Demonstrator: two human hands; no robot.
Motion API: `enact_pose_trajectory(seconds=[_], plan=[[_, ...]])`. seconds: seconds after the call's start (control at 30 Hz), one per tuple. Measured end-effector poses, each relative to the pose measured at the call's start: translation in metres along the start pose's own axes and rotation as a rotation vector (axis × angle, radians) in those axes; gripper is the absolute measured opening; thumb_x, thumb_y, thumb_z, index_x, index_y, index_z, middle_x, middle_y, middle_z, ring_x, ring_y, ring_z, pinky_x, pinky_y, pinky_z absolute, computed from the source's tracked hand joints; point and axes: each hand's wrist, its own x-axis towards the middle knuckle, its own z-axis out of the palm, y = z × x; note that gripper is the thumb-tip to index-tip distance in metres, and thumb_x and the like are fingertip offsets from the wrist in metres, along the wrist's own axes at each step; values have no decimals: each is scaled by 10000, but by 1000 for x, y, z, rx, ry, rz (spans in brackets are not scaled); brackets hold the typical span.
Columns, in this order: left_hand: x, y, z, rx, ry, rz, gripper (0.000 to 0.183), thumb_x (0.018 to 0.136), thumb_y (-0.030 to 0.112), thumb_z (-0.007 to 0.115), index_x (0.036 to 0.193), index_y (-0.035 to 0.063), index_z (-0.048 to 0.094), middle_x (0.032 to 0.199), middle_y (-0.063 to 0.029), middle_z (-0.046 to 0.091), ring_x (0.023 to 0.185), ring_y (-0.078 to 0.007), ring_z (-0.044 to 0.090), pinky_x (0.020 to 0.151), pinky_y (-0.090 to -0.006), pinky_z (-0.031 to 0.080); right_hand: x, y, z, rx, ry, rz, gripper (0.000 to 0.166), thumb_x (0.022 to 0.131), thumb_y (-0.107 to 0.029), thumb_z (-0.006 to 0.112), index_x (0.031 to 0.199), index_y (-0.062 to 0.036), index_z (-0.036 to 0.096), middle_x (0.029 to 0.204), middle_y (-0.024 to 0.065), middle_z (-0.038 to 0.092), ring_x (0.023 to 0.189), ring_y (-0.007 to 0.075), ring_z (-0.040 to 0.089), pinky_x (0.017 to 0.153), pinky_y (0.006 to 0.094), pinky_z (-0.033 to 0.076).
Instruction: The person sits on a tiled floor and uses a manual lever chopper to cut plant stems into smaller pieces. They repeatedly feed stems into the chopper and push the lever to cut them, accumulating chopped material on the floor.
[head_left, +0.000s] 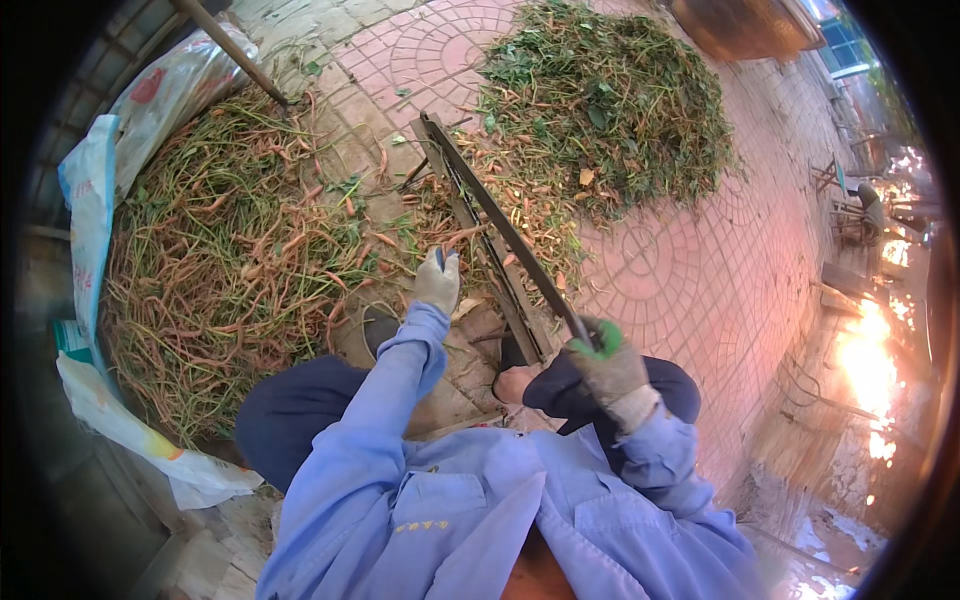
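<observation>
My left hand (439, 279), in a pale work glove, grips a thin orange-brown root (465, 236) whose far end lies across a long wooden-framed cutter (487, 240). In my right hand (609, 364), gloved with a green patch, is the handle of the cutter's long metal blade (517, 240). The blade is raised at my end above the frame and meets it at the far end. Under and around the frame lie chopped roots and stems (551, 225). The frame's near end rests between my legs.
A big heap of stringy roots with green stems (232, 270) lies at left, bordered by plastic sacks (94, 217). A wooden pole (232, 52) stands in its far edge. Beyond the cutter is a leafy chopped heap (607, 105) on red paving. A round container (746, 26) sits at upper right.
</observation>
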Motion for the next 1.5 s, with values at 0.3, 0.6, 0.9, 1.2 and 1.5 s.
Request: enact_pose_trajectory(seconds=[0.3,0.6,0.9,1.2,1.5], plan=[[84,-25,33,89,-332,-235,373,932,310,582,1187,53,669,1033,-245,702,993,-415,662,873,-469,503,3,40,32,-217,-89,-33,410,941,-351,658,1255,-89,623,982,216,698,897,380,685,776,435,531],[30,-17,1,123,-156,-180,356,910,305,634,1102,8,670,931,-183,714,847,-335,683,781,-430,519,20,95,55,-265,-52,-44,339,921,-355,669,1112,-77,636,904,211,683,850,404,660,727,464,507],[37,46,17,-246,-491,-394,219,939,151,615,1112,30,671,788,-77,664,584,-182,619,577,-359,522,-6,-81,-36,-169,10,-28,436,882,-221,725,1279,-79,614,909,156,710,846,291,707,746,377,541],[63,9,2,517,-425,-257,460,916,399,636,1163,12,669,1058,-259,692,993,-427,654,849,-467,508,14,123,85,-338,50,-117,471,941,-413,639,1311,-124,605,1000,214,696,902,425,654,769,478,523],[35,-13,-5,-14,-561,-240,241,924,180,618,1081,4,666,825,-142,666,728,-252,636,705,-375,509,-10,-41,-3,-55,-38,-64,471,910,-249,715,1318,-51,588,1059,182,711,962,297,704,828,362,532]])
